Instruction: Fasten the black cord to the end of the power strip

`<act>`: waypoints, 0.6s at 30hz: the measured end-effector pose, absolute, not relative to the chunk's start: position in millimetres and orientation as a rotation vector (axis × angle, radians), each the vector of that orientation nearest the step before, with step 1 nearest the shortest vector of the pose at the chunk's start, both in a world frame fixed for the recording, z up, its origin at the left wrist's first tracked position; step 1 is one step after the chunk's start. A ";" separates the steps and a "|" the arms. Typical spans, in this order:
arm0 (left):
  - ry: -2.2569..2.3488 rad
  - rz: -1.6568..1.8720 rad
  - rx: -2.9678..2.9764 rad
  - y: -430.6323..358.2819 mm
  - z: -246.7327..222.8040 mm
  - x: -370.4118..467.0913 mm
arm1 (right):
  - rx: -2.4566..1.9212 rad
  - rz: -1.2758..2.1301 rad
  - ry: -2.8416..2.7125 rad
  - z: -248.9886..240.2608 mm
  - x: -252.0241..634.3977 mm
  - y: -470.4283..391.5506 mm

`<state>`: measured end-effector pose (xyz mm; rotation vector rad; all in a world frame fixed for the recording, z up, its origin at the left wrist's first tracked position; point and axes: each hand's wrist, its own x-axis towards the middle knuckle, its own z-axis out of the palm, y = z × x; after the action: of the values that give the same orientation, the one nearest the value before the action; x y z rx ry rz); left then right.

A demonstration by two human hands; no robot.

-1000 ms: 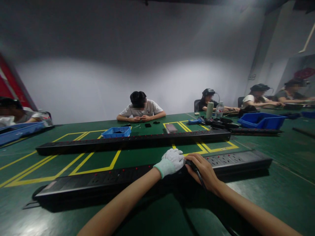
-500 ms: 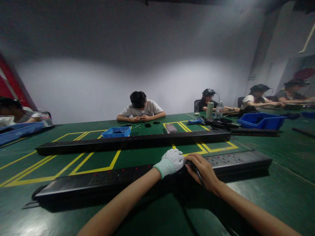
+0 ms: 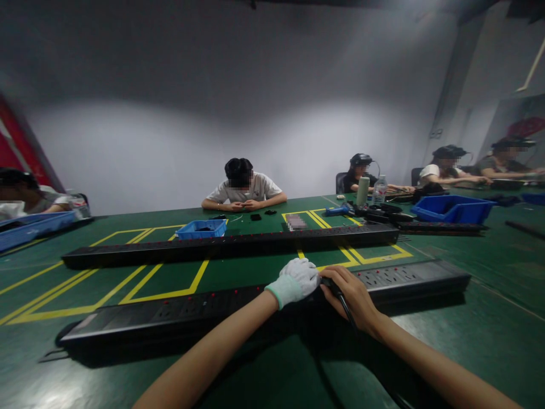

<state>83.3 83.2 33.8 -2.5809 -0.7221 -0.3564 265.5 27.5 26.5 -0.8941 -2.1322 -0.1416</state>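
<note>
A long black multi-socket power strip (image 3: 409, 276) with a row of small red switches lies flat on the green table (image 3: 489, 335), its long axis running left to right across the person's front, and both hands meet on its middle. The left hand (image 3: 298, 279), in a white knit glove, rests clenched on top of the strip, pressing down on it. Touching it on the right, the bare right hand (image 3: 351, 296) is curled around a black plug (image 3: 330, 282) with a thin black cord (image 3: 346, 309) that runs out under the palm and back toward the person; the plug sits directly over the strip's socket face, between the two hands, so the right hand is the nearer to it, while the strip stretches well beyond both hands on either side. Whether the plug's pins are already in a socket I cannot tell, since the fingers hide it. A second long black power strip (image 3: 230, 245) lies parallel farther out, across yellow taped lines (image 3: 162, 295). Behind it stands a small shallow blue plastic tray (image 3: 201, 229) holding a few dark parts too small to name. Far right, a larger blue plastic bin (image 3: 453, 209) sits open; its contents are not visible. Another blue tray (image 3: 34, 227) lies at the left edge. Other people sit along the far side, one in a white shirt (image 3: 244, 190) with hands together on the table.
</note>
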 end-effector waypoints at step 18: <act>-0.890 -0.441 -2.669 82.3 35.5 85.7 | -0.906 -0.170 -2.127 26.6 265.3 27.4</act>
<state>85.7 82.3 35.5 -2.6693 -0.8900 -0.4408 265.3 27.4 26.6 -0.9062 -2.1273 -0.1698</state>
